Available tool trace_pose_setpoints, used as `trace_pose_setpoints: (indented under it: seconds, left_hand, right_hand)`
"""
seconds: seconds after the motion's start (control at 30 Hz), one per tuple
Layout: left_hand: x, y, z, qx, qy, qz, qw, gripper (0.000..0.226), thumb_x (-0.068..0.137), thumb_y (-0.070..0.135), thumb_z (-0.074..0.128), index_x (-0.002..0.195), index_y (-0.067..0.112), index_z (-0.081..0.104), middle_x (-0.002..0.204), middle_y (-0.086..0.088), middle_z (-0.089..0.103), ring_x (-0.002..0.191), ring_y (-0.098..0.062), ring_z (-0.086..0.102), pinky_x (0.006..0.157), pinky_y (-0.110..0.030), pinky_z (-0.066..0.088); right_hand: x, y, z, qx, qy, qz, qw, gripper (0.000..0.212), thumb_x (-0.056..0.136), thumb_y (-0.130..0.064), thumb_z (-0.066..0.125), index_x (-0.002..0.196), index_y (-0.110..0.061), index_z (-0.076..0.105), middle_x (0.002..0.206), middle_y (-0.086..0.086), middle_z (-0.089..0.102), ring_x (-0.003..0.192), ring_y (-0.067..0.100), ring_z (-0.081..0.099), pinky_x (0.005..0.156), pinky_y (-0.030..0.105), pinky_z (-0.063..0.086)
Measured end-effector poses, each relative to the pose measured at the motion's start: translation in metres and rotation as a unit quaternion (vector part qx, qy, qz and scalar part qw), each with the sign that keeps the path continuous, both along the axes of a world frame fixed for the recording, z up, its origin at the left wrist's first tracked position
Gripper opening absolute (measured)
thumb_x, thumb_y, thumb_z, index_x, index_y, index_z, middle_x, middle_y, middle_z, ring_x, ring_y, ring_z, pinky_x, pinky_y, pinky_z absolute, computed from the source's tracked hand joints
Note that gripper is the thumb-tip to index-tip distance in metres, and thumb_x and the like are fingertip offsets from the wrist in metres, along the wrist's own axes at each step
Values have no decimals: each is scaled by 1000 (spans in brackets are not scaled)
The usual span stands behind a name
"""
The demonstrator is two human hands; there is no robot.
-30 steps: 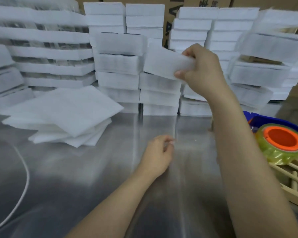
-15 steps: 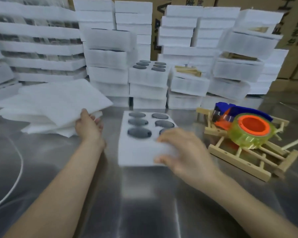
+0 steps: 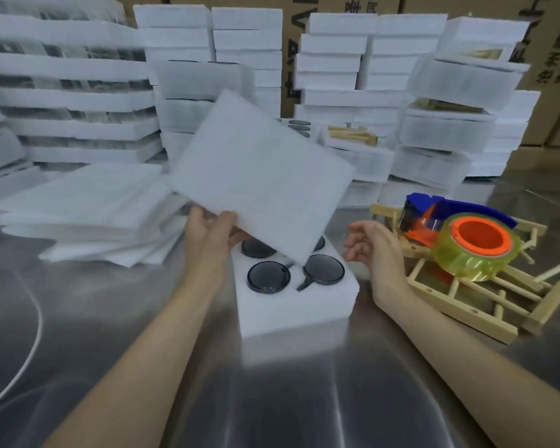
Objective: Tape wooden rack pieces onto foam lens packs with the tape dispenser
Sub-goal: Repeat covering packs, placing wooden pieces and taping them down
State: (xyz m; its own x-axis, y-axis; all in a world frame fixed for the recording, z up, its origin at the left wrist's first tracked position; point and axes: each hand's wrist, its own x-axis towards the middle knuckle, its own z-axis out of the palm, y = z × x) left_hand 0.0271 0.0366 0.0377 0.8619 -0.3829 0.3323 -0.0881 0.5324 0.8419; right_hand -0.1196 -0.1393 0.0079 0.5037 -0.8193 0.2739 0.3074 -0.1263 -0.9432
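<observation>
On the steel table, in the middle, a white foam pack lies flat with round dark lenses set in its pockets. The left hand pinches a foam sheet by its near edge, thumb on top and fingers under, and holds it tilted above the pack's far half. The right hand hovers just right of the pack, fingers apart and loosely bent, holding nothing. Beside it a wooden rack lies on the table with the tape dispenser resting on it. Loose sheets are piled at left. Cartons behind the stacked packs bear black lettering and Chinese characters, cropped and not legible.
</observation>
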Motion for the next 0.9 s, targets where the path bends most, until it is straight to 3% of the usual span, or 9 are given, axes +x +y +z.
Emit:
trace_pose_setpoints:
  seconds: [0.13, 0.23, 0.4, 0.57, 0.7, 0.77, 0.83, 0.9]
  left_hand:
    - [-2, 1, 3, 36, -51, 11, 998, 23, 91, -3, 47, 111, 3, 55, 78, 7, 69, 70, -13, 62, 65, -26, 52]
    - [-4, 0, 5, 62, -69, 27, 995, 21, 94, 0, 48, 114, 3, 57, 68, 9, 64, 60, -13, 51, 55, -24, 41]
    - [-8, 4, 10, 68, -104, 29, 992, 18, 99, 6, 48, 112, -1, 57, 46, 10, 47, 39, -7, 36, 43, -15, 33]
    - [-11, 7, 14, 77, -133, 50, 987, 13, 99, 13, 52, 93, 10, 63, 48, 12, 51, 37, -6, 39, 43, -16, 34]
    - [-14, 6, 15, 74, -99, 31, 992, 16, 99, 19, 52, 85, 16, 60, 43, 9, 49, 34, -7, 40, 42, -18, 32]
    - [-11, 5, 15, 97, -64, 35, 993, 14, 98, 20, 54, 89, 15, 64, 42, 8, 48, 35, -7, 39, 44, -20, 34]
    - [-6, 5, 12, 155, -49, 45, 986, 13, 96, 18, 57, 95, 10, 67, 46, 8, 54, 38, -6, 45, 46, -22, 40]
    - [-3, 5, 7, 235, -70, 70, 967, 15, 94, 16, 59, 100, 7, 69, 69, 2, 70, 54, -7, 60, 51, -20, 49]
  right_hand:
    - [-5, 5, -4, -24, -16, 52, 998, 37, 104, -27, 35, 92, -6, 63, 61, 5, 61, 51, 16, 52, 52, 24, 44]
    - [-9, 13, -3, -49, -2, 64, 997, 40, 98, -40, 44, 82, -7, 60, 59, 1, 58, 53, 14, 52, 54, 23, 43]
    - [-15, 22, 2, -125, 41, 44, 990, 15, 96, -14, 56, 84, -14, 66, 57, -8, 55, 54, 5, 50, 55, 16, 44]
    - [-17, 24, 5, -89, 33, 41, 995, 11, 93, -10, 60, 84, -10, 67, 56, -3, 56, 52, 8, 49, 55, 16, 44]
    - [-18, 25, 8, -56, 15, 63, 996, 18, 93, -14, 59, 76, -8, 60, 57, 1, 56, 54, 13, 49, 59, 27, 42]
    - [-18, 23, 12, -3, -25, 100, 995, 24, 96, -25, 51, 84, -5, 59, 64, 4, 59, 58, 15, 52, 60, 29, 43]
    - [-18, 19, 14, 39, -26, 116, 992, 24, 99, -27, 45, 107, -10, 60, 80, 5, 65, 75, 19, 62, 71, 33, 48]
    - [-21, 16, 11, 11, 36, 141, 989, 24, 97, -26, 52, 118, -22, 60, 95, 4, 70, 93, 21, 66, 83, 33, 50]
